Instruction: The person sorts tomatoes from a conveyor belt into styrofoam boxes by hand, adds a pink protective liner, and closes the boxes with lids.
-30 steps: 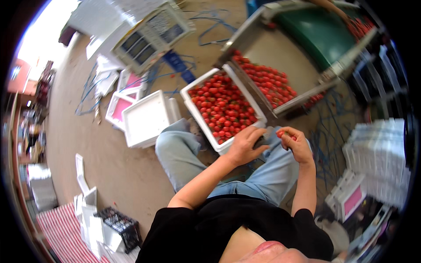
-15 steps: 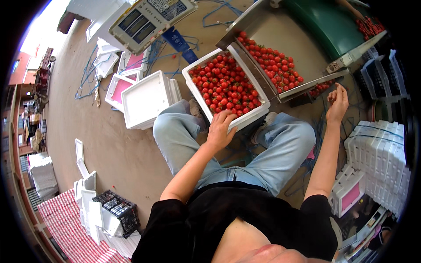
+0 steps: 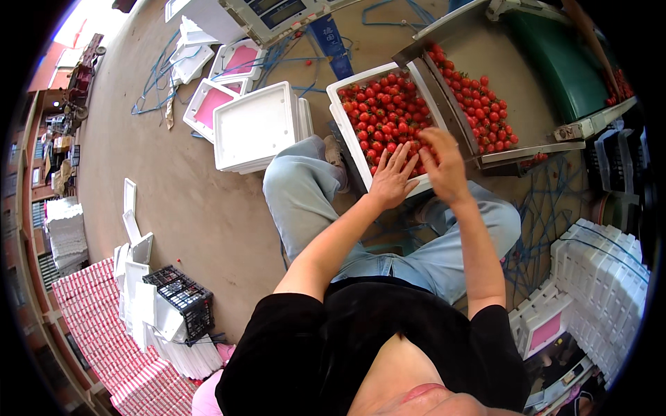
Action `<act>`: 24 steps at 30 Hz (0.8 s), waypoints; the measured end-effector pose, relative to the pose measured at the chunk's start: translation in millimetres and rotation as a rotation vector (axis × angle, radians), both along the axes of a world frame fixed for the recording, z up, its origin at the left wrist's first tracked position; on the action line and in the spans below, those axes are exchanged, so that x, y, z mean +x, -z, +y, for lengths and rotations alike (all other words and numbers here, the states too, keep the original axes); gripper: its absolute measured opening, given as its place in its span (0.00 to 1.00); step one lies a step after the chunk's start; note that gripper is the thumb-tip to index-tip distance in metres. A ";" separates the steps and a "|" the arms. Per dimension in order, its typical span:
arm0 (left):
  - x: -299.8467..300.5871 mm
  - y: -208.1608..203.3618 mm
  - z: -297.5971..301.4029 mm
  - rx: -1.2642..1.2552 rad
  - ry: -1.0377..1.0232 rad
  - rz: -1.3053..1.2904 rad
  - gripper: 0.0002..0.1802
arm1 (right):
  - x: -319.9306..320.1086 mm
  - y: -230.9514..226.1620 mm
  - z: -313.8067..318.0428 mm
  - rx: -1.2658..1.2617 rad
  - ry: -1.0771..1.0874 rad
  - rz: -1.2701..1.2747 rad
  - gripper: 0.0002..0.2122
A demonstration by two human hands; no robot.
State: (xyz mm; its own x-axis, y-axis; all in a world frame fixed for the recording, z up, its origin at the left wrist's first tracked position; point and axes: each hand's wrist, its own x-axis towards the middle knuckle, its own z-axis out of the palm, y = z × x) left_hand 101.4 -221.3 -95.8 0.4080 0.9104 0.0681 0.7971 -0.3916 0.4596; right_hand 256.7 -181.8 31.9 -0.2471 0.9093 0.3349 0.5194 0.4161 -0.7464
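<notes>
Cherry tomatoes (image 3: 385, 114) fill a white foam box (image 3: 340, 93) in front of my knees. My left hand (image 3: 393, 182) reaches over the box's near edge, fingers spread and flat on the tomatoes. Close beside it, my right hand (image 3: 447, 170) bends over the near right corner of the box. Its thumb and fingers are apart, and the fingertips touch the tomatoes; no tomato shows in its grasp. To the right of the box, a metal chute tray (image 3: 527, 76) holds more cherry tomatoes (image 3: 479, 107) along its near left side.
White foam boxes (image 3: 253, 125) are stacked left of my knee. A scale (image 3: 277, 14) stands beyond the box. Blue straps (image 3: 548, 201) litter the ground at right, near a stack of white foam boxes (image 3: 603, 277). A black crate (image 3: 184, 298) stands at lower left.
My right hand has come left from the near side of the metal tray to the foam box. My left hand has slid from the rim area onto the tomatoes. The whole view has shifted.
</notes>
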 end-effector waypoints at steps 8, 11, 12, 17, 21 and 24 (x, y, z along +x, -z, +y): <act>-48.6 -9.1 28.5 0.268 -0.378 -0.203 0.24 | 100.8 -22.4 -77.1 0.155 0.383 -0.153 0.09; -74.6 3.4 80.1 0.286 -0.603 -0.011 0.21 | 186.0 45.7 -92.6 -0.189 0.834 0.277 0.07; -82.3 6.3 95.8 0.278 -0.650 0.079 0.19 | 220.3 85.6 -101.2 -0.270 0.896 0.264 0.08; -107.5 14.2 155.6 0.250 -0.501 0.107 0.11 | 278.3 259.7 -167.2 -0.643 0.989 0.507 0.09; -107.8 10.6 180.4 0.164 -0.264 -0.038 0.15 | 289.0 339.7 -201.8 -0.858 0.991 0.312 0.14; -76.2 3.2 173.6 0.237 -0.303 -0.109 0.16 | 298.7 377.0 -218.3 -0.864 1.039 -0.085 0.20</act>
